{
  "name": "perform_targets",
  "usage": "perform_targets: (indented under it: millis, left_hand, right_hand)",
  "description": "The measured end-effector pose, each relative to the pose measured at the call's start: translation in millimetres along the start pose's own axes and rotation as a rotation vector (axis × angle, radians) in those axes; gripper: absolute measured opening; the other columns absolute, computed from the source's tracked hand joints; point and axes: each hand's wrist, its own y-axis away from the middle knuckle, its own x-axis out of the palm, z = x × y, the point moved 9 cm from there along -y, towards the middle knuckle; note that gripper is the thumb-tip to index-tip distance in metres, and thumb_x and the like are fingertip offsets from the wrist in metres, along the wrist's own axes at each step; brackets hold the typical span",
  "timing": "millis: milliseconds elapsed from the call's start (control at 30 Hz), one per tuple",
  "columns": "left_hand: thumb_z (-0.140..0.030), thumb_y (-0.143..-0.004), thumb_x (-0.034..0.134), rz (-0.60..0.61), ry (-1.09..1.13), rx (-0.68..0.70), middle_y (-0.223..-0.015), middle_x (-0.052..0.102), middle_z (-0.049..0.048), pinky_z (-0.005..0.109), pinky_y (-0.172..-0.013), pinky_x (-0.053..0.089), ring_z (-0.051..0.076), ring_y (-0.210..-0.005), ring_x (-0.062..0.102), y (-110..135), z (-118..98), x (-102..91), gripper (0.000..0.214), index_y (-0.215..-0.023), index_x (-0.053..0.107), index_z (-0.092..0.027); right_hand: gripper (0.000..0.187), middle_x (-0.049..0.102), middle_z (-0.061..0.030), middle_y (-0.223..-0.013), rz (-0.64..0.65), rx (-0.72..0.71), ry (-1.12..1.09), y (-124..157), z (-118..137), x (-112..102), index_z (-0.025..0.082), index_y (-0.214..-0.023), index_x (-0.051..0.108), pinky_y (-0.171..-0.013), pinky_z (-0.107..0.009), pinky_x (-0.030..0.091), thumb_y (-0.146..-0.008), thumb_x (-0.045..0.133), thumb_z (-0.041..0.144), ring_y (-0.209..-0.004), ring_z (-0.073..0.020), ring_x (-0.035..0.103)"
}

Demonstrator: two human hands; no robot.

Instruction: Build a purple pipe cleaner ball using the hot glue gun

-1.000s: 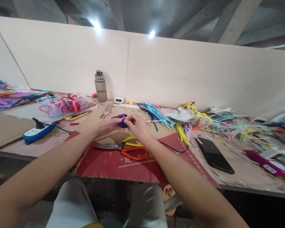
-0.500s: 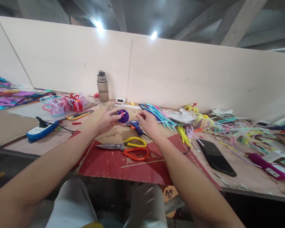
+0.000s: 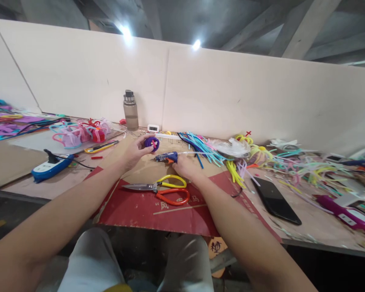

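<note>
My left hand (image 3: 136, 153) holds a small purple pipe-cleaner ball (image 3: 152, 143) with a pink cross on it, raised just above the table. My right hand (image 3: 185, 166) is closed on the handle of a blue and orange glue gun (image 3: 168, 157), whose nozzle points left toward the ball. Yellow and orange scissors (image 3: 162, 190) lie just in front of both hands on red cardboard (image 3: 146, 213).
A water bottle (image 3: 130, 110) stands at the back wall. Pink pipe-cleaner pieces (image 3: 79, 134), a yellow utility knife (image 3: 101, 147) and a blue power strip (image 3: 50, 166) lie left. Loose pipe cleaners (image 3: 200, 147), a black phone (image 3: 275, 194) and a purple power strip (image 3: 343, 213) lie right.
My right hand left the purple ball, dropped onto the glue gun and took hold of it. My left hand kept the ball and shifted slightly left.
</note>
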Motion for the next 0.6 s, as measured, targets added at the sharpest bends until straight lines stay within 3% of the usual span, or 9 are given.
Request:
perform_targets:
  millis: [67, 133, 267, 433, 533, 600]
  left_hand:
    - [-0.030, -0.073, 0.074, -0.029, 0.025, 0.021, -0.115, 0.060, 0.0081, 0.034, -0.075, 0.057, 0.020, -0.095, 0.059, -1.2, -2.6, -4.1, 0.050, -0.122, 0.062, -0.022]
    - [-0.030, -0.072, 0.075, -0.068, 0.064, 0.024, -0.116, 0.060, 0.0081, 0.032, -0.074, 0.057, 0.020, -0.095, 0.059, -2.4, -3.5, -9.6, 0.049, -0.120, 0.062, -0.022]
    - [-0.030, -0.071, 0.076, -0.133, 0.165, 0.002, -0.116, 0.060, 0.0081, 0.032, -0.075, 0.057, 0.020, -0.096, 0.060, -3.8, -1.8, -19.0, 0.048, -0.116, 0.063, -0.021]
    - [-0.027, -0.069, 0.077, -0.168, 0.246, -0.033, -0.116, 0.061, 0.0078, 0.029, -0.074, 0.057, 0.018, -0.095, 0.062, -4.2, 0.9, -26.5, 0.046, -0.113, 0.064, -0.021]
    - [-0.026, -0.068, 0.077, -0.184, 0.254, -0.039, -0.115, 0.062, 0.0075, 0.030, -0.075, 0.057, 0.018, -0.094, 0.063, -4.4, 1.6, -30.7, 0.047, -0.113, 0.064, -0.021]
    - [-0.026, -0.068, 0.077, -0.192, 0.249, -0.043, -0.115, 0.063, 0.0074, 0.031, -0.076, 0.057, 0.019, -0.095, 0.063, -4.5, 1.8, -32.4, 0.047, -0.112, 0.064, -0.021]
  right_hand:
    - [0.028, 0.071, -0.0132, -0.092, -0.052, 0.049, -0.067, -3.6, -7.4, -7.1, 0.015, -0.105, 0.061, -0.065, -0.029, 0.047, -0.080, 0.052, 0.022, -0.078, -0.0237, 0.067]
    - [0.033, 0.069, -0.0139, -0.096, -0.183, 0.096, -0.134, -6.7, -15.4, -22.2, 0.014, -0.111, 0.057, -0.069, -0.030, 0.048, -0.080, 0.052, 0.023, -0.081, -0.0239, 0.065]
    - [0.032, 0.064, -0.0102, -0.092, -0.436, 0.060, -0.376, -7.7, -21.2, -52.3, 0.015, -0.107, 0.054, -0.075, -0.032, 0.047, -0.082, 0.051, 0.035, -0.081, -0.0210, 0.061]
    - [0.027, 0.051, 0.0039, -0.070, -0.379, -0.023, -0.934, -8.8, -15.5, -52.5, 0.021, -0.089, 0.049, -0.056, -0.024, 0.044, -0.078, 0.053, 0.045, -0.058, -0.0111, 0.049]
    - [0.031, 0.055, 0.0046, -0.078, -0.299, -0.116, -1.169, -5.9, -0.8, -51.1, 0.023, -0.094, 0.043, -0.049, -0.021, 0.041, -0.072, 0.059, 0.039, -0.057, -0.0085, 0.048]
    - [0.034, 0.060, 0.0028, -0.086, -0.234, -0.171, -1.211, -3.3, 10.3, -50.8, 0.024, -0.097, 0.042, -0.047, -0.019, 0.039, -0.071, 0.060, 0.037, -0.056, -0.0076, 0.047]
